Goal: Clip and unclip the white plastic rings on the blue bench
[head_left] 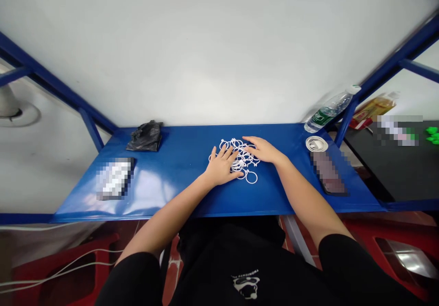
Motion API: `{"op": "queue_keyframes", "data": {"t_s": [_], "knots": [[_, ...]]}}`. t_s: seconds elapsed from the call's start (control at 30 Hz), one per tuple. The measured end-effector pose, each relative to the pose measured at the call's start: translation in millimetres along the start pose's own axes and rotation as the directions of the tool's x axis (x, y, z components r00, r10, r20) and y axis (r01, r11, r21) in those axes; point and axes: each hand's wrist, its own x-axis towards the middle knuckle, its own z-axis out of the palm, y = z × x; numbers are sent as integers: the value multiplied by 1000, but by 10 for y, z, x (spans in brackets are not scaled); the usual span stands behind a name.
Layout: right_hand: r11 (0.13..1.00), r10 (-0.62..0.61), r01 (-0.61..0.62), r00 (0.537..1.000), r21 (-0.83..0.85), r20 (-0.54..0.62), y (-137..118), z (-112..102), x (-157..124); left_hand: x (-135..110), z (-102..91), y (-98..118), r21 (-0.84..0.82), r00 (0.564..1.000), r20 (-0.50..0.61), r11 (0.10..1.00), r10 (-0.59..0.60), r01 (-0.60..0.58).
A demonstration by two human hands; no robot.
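Note:
A loose pile of white plastic rings [239,164] lies on the blue tabletop [178,159] in front of me. Each ring seems to have a small knob or clasp on it. My left hand [221,165] rests flat over the left side of the pile, fingers spread, covering some rings. On the pile's right edge is my right hand [262,150], its fingers stretched out and touching the rings. One ring [251,177] lies at the front of the pile, nearest to me.
A crumpled black plastic bag [146,136] and a blurred-out phone-like object [116,178] lie on the left. To the right are a water bottle [329,111], a coiled white cable [316,144] and a dark phone [328,173]. Blue metal bars [91,127] frame both table ends.

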Motion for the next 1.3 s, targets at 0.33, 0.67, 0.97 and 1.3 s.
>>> {"op": "queue_keyframes", "data": {"t_s": [0.33, 0.67, 0.97, 1.3], "knots": [[979, -20, -11, 988, -203, -151, 211, 168, 137, 377, 103, -175, 22, 998, 11, 998, 59, -60], [941, 305, -188, 829, 281, -468, 194, 118, 151, 200, -64, 331, 40, 976, -138, 986, 168, -164], [658, 577, 6, 638, 753, -509, 365, 46, 241, 381, 216, 761, -17, 923, 89, 927, 375, -375], [720, 430, 52, 749, 692, -504, 111, 173, 265, 592, 187, 456, -68, 959, -14, 957, 282, -282]]}}
